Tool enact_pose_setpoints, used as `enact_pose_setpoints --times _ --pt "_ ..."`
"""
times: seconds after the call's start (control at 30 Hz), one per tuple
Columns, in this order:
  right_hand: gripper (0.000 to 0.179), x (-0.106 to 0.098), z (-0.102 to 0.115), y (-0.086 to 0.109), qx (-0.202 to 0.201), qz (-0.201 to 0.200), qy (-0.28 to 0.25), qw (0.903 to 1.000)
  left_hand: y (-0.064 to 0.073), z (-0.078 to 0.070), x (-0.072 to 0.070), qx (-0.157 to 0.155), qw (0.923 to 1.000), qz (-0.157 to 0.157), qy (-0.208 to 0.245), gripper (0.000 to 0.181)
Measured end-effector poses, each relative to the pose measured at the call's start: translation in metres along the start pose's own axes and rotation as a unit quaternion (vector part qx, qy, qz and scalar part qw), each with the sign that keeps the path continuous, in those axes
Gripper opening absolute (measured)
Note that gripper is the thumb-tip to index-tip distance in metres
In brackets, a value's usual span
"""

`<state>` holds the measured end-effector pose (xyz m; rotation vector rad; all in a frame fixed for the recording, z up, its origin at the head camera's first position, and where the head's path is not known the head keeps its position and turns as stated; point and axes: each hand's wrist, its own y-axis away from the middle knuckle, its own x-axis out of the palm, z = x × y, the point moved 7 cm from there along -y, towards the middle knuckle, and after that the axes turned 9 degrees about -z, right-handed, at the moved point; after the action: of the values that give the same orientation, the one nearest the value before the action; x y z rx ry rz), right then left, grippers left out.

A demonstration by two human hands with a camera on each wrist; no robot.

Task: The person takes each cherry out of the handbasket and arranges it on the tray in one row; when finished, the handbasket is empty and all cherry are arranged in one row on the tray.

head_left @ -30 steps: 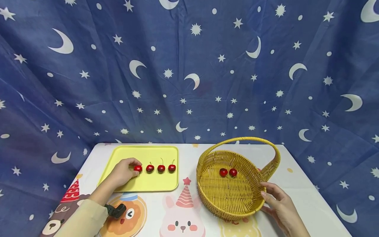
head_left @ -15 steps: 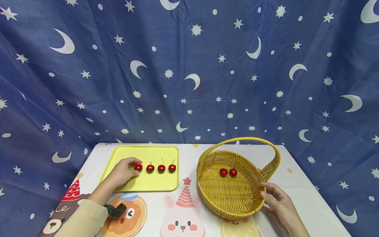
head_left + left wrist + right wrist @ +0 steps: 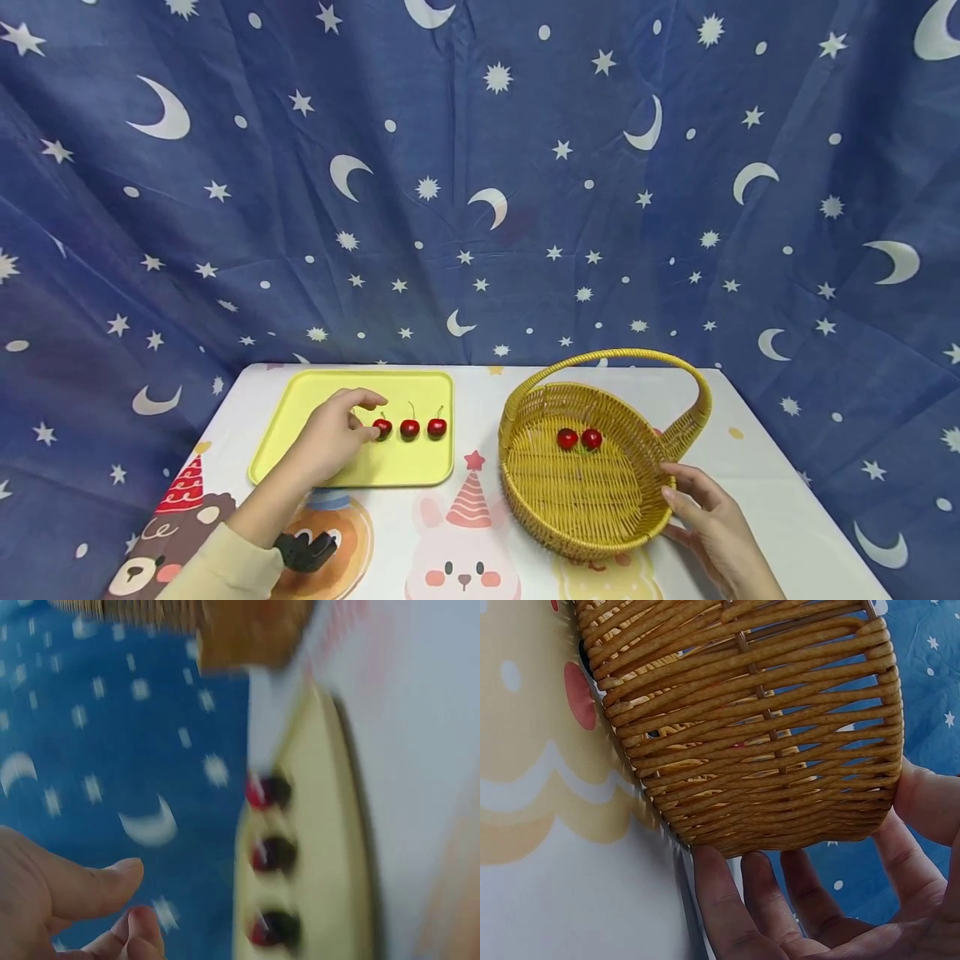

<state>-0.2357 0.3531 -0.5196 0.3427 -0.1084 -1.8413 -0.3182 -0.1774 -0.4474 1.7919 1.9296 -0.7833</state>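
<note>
My left hand [image 3: 335, 437] hovers over the yellow tray [image 3: 315, 385], thumb and index finger spread apart beside a red cherry [image 3: 382, 428]. Two more cherries [image 3: 423, 428] lie to its right in a row, stems upward. The leftmost cherry's spot is covered by the hand; a thin stem shows between finger and thumb. In the left wrist view nothing shows between the thumb and fingers [image 3: 120, 879]. My right hand [image 3: 708, 517] grips the near right side of a woven basket [image 3: 577, 508], thumb at the rim and fingers along its underside [image 3: 757, 780].
Two cherries [image 3: 579, 438] sit inside the basket, under its tall arched handle [image 3: 615, 354]. A white cloth [image 3: 480, 467] printed with cartoon animals covers the table. Behind it hangs a blue curtain [image 3: 450, 208] with moons and stars.
My left hand has opened its fingers, lifted from around the leftmost cherry and shifted right toward the neighbouring one. The right hand and basket have stayed in place.
</note>
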Motion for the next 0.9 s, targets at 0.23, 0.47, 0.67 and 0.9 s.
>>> enact_pose_setpoints --times 0.23,0.47,0.67,0.9 --pt "0.038 -0.001 0.0 0.001 -0.004 0.001 0.0 1.0 0.031 -0.09 0.042 0.117 0.9859 0.092 0.076 0.045" --pt "0.038 -0.001 -0.001 0.0 -0.012 0.004 -0.004 0.9999 0.054 -0.153 0.102 0.154 0.9492 0.233 0.145 0.051" --pt "0.039 0.001 -0.002 0.001 -0.009 0.008 -0.006 0.9999 0.044 -0.171 0.153 0.153 0.9465 0.256 0.122 0.067" --pt "0.041 0.0 -0.001 0.001 -0.011 0.006 -0.005 0.9999 0.024 -0.174 0.199 0.131 0.9587 0.241 0.075 0.071"
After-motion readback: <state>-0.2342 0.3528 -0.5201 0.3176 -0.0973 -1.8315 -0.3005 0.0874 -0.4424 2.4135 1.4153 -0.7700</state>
